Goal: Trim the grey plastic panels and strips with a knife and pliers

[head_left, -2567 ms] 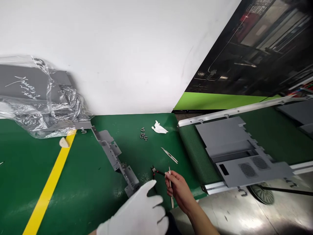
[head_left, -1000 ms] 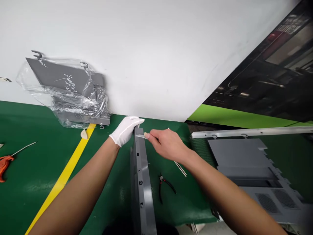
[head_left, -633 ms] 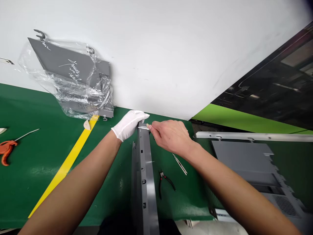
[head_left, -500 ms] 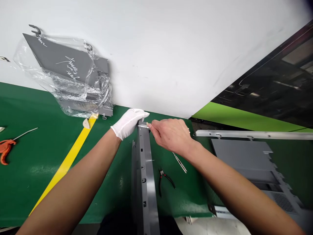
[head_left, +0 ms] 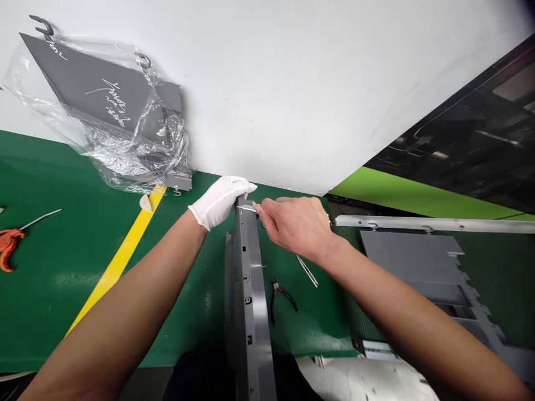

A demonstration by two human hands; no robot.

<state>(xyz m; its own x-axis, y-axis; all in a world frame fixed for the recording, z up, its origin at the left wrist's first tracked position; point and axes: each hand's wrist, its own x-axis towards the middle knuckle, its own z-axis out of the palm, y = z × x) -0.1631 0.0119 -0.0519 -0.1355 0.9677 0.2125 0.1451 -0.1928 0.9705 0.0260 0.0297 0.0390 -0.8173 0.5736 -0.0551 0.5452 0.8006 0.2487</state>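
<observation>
A long grey panel stands on its narrow edge between my arms, its near end by my body. Around its far end closes my left hand, in a white glove. My bare right hand pinches a small knife, whose thin silver blade lies across the panel's upper edge near the gloved fingers. The knife's handle is mostly hidden in my fist. Square and round cut-outs run along that edge. To the right of the panel, tweezers and red-and-black side cutters lie on the green mat.
Against the white wall leans a grey part in clear plastic, marked with white writing. An orange-handled tool lies far left, beyond a yellow tape strip. Another grey panel lies at right beside a metal rail.
The scene has shifted slightly upward in view, and the bagged part also leftward. Both hands keep their holds, with the blade still at the panel's far end.
</observation>
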